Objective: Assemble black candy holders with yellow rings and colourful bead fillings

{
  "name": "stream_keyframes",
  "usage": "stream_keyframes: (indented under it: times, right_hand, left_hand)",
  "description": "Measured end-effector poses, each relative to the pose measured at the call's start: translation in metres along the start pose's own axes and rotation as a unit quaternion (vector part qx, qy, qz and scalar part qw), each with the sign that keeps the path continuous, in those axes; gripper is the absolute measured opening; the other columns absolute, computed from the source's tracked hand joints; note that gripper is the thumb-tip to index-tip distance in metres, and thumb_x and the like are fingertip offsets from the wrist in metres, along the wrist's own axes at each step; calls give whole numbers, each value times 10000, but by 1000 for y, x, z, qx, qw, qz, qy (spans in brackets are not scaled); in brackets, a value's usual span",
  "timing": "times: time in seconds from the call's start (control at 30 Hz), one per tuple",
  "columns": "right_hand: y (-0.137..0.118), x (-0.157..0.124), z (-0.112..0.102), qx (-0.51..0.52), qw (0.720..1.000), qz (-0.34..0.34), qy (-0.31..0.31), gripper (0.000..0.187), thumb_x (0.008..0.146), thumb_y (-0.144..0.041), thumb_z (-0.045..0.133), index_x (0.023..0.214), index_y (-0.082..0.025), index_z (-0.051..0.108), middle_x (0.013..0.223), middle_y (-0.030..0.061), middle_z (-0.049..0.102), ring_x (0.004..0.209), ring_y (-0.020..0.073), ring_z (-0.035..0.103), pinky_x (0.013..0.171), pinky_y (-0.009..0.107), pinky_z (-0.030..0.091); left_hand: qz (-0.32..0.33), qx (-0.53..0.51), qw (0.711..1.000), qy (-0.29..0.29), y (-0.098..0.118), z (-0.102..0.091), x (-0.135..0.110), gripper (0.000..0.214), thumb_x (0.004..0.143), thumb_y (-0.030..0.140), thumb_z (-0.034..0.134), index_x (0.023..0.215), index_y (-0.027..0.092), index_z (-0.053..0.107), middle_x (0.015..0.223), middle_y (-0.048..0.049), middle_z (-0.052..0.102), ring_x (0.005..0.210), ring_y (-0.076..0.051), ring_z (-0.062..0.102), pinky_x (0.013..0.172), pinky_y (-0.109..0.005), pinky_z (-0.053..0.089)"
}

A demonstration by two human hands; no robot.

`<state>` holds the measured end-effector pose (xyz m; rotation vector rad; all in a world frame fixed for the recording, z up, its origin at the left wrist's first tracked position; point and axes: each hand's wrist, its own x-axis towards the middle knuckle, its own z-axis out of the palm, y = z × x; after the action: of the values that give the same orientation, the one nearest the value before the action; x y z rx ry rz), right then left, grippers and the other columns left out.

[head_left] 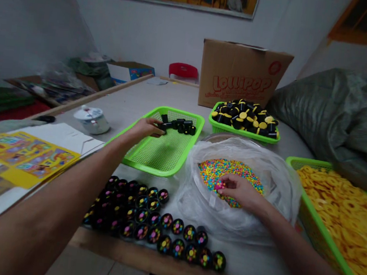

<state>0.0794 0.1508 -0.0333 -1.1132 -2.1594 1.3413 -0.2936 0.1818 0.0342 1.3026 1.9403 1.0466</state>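
My left hand [148, 127] reaches into a shallow green basket [163, 171], its fingers closed around a small black cup [162, 127]. Several more black cups [184, 126] lie loose beside it at the far end. Over a plastic-lined bowl, my right hand [236, 189] dips into round multicoloured candies [213, 169]. Its thumb and fingers pinch a small pink object [219, 185], whose exact shape I cannot make out. Closer to me, rows of black cups with colourful candies inside [142, 215] stand upright along the table's front edge.
Behind the bowl, a green basket [246, 135] holds black pieces with yellow caps, before a cardboard box [239, 75]. Yellow rings [339, 215] fill a basket on the right, near a large dark sack [340, 110]. Printed yellow sheets [27, 156] and a lidded white pot [92, 121] are left.
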Motion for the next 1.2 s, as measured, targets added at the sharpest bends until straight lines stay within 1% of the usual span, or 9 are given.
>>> stream_keyframes:
  times: [0.1,0.17,0.3,0.4,0.57,0.73,0.83,1.0,1.2]
  right_hand:
    - [0,-6,-6,81,996,-1,31,293,635,-339,703,865,-182,613,811,17,651,762,164,609,735,316,491]
    - [-1,-11,-10,95,995,-3,44,300,630,-375,709,836,-186,603,800,12,642,758,162,603,743,321,486]
    - [1,-24,-20,60,995,-3,84,290,652,-404,697,820,-190,595,772,10,644,733,159,599,717,309,476]
    - [4,-35,-29,53,992,0,113,296,673,-411,674,860,-195,598,798,14,659,756,164,614,744,315,481]
    - [-2,-53,-44,19,989,-16,147,257,728,-359,634,922,-192,613,855,24,678,825,177,629,809,341,488]
    - [-11,-60,-51,-67,985,-44,155,191,774,-284,595,946,-209,632,930,29,683,876,181,627,852,361,478]
    - [-13,-62,-51,-170,967,-72,178,181,797,-217,575,967,-205,634,957,40,675,905,187,610,854,361,465]
    - [-20,-64,-46,-354,898,-155,210,179,847,-165,533,991,-184,638,996,79,643,957,215,558,855,360,433]
    - [-32,-67,-39,-494,816,-209,216,306,859,-107,483,1118,-210,609,1043,86,614,969,234,506,866,371,386]
  left_hand:
    - [62,-229,970,-52,25,12,-39,379,552,126,752,899,146,603,790,-21,643,739,-167,627,771,-342,508]
    - [88,-297,945,-107,43,31,-66,394,533,111,779,886,151,609,817,-12,644,746,-144,615,788,-324,493]
    - [114,-305,915,-238,68,89,-110,392,549,103,778,906,154,623,887,-14,649,805,-126,591,791,-278,450]
    - [132,-279,892,-331,73,132,-124,448,584,114,751,1005,186,616,800,17,624,758,-123,566,732,-265,430]
    - [174,-185,887,-386,72,174,-128,405,619,158,721,1011,196,625,790,22,614,751,-139,557,689,-259,425]
    - [198,-137,894,-377,72,189,-131,340,663,199,710,984,189,599,791,20,610,742,-134,563,675,-245,433]
    - [221,-111,901,-355,71,193,-132,309,652,156,708,936,181,590,779,25,607,752,-135,565,698,-242,436]
    - [249,-43,912,-324,72,193,-134,288,641,123,699,899,179,585,813,19,621,803,-156,578,748,-258,445]
    - [243,-9,921,-304,76,188,-139,300,625,147,725,887,175,582,834,6,625,809,-176,580,743,-272,453]
